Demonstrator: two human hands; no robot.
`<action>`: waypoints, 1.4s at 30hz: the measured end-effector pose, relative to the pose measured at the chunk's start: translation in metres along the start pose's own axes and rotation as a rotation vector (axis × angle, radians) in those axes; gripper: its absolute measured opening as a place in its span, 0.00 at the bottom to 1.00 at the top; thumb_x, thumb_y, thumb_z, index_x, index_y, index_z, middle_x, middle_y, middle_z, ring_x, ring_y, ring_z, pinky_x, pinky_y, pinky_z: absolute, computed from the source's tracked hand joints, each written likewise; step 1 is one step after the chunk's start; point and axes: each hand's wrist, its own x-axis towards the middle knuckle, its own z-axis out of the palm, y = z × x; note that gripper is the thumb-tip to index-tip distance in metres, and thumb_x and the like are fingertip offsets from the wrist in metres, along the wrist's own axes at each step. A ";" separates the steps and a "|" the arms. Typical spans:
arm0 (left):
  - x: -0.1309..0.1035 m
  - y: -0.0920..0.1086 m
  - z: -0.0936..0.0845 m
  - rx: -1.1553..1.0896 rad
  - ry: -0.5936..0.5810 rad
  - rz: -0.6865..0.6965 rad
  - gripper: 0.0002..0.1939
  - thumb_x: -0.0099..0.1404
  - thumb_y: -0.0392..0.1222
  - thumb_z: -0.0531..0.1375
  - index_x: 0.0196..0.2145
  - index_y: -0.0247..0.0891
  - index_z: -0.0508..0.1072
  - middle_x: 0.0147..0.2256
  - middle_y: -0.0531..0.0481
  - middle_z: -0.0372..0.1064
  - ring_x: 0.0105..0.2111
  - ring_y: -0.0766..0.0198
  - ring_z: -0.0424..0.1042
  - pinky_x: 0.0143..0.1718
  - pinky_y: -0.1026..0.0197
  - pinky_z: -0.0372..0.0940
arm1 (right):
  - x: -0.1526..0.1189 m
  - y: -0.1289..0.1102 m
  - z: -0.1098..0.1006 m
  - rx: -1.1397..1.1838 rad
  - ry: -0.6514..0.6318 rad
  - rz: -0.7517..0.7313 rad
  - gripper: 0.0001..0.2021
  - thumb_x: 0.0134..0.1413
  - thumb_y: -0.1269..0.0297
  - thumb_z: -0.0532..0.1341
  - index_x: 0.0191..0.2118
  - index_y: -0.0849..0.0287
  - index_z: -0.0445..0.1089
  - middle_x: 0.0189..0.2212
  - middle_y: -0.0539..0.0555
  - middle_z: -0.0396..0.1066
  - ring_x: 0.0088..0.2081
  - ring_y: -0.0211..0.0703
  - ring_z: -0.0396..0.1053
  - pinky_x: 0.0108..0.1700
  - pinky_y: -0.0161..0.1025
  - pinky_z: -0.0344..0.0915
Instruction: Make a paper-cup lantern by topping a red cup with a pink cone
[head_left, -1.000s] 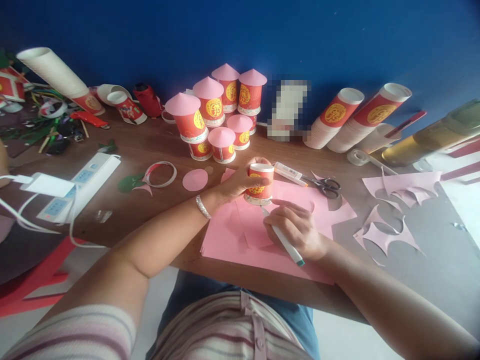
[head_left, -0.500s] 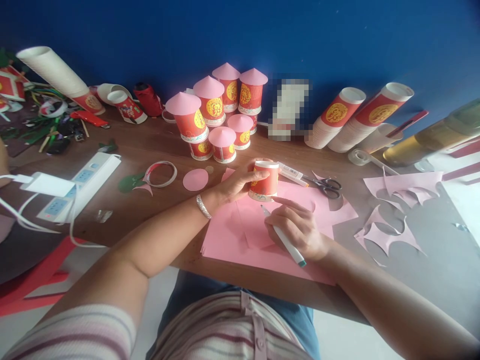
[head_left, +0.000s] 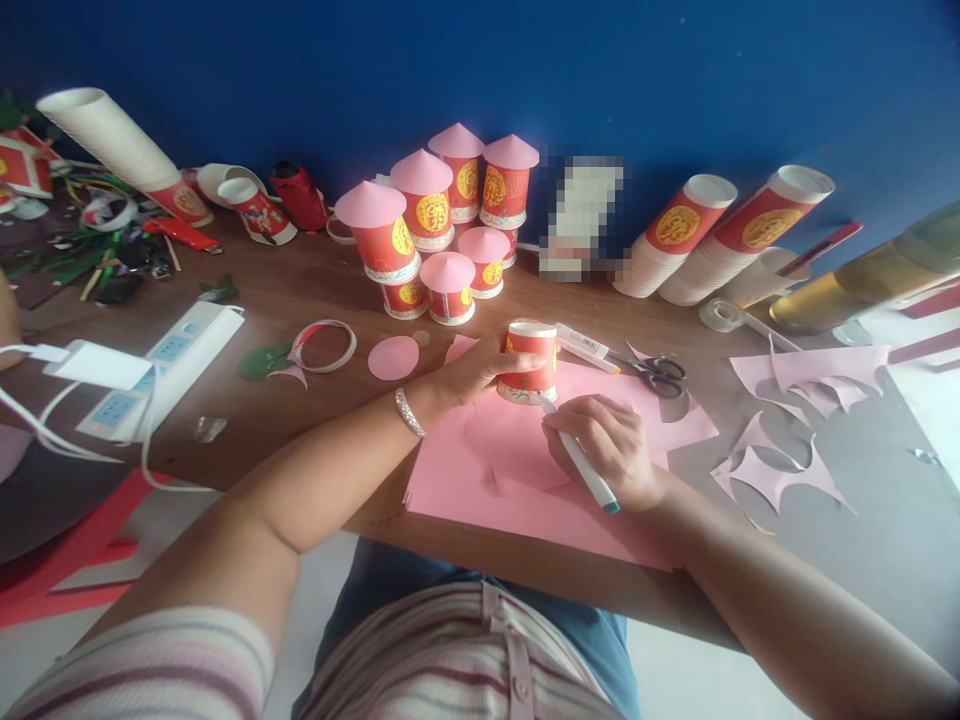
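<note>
My left hand (head_left: 480, 368) is closed around a red paper cup (head_left: 529, 378), wide white base down, with dark marks along its white band. In my right hand (head_left: 604, 445) is a white marker (head_left: 589, 475) with a green end. Its tip meets or nearly meets the cup's lower white band; I cannot tell whether they touch. Beneath both hands lie sheets of pink paper (head_left: 450, 480). Just behind the cup are another white marker (head_left: 583, 346) and black-handled scissors (head_left: 664, 376).
Several red cups with pink cone roofs (head_left: 421, 205) stand at the back. Stacks of paper cups (head_left: 679, 235) lean on the right, near pink paper scraps (head_left: 787, 475). A power strip (head_left: 169, 365) with cables and a pink disc (head_left: 394, 358) are on the left.
My right hand has brought the marker's tip up and rightward to the cup's white band, and its forefinger has drawn back onto the marker. The left hand still holds the cup.
</note>
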 end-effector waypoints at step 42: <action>0.003 -0.006 -0.003 -0.076 -0.002 -0.031 0.13 0.61 0.48 0.68 0.36 0.37 0.74 0.35 0.49 0.71 0.37 0.61 0.69 0.41 0.58 0.66 | 0.000 0.000 0.000 0.003 0.013 0.023 0.13 0.58 0.82 0.62 0.42 0.57 0.67 0.27 0.48 0.70 0.26 0.39 0.69 0.31 0.37 0.68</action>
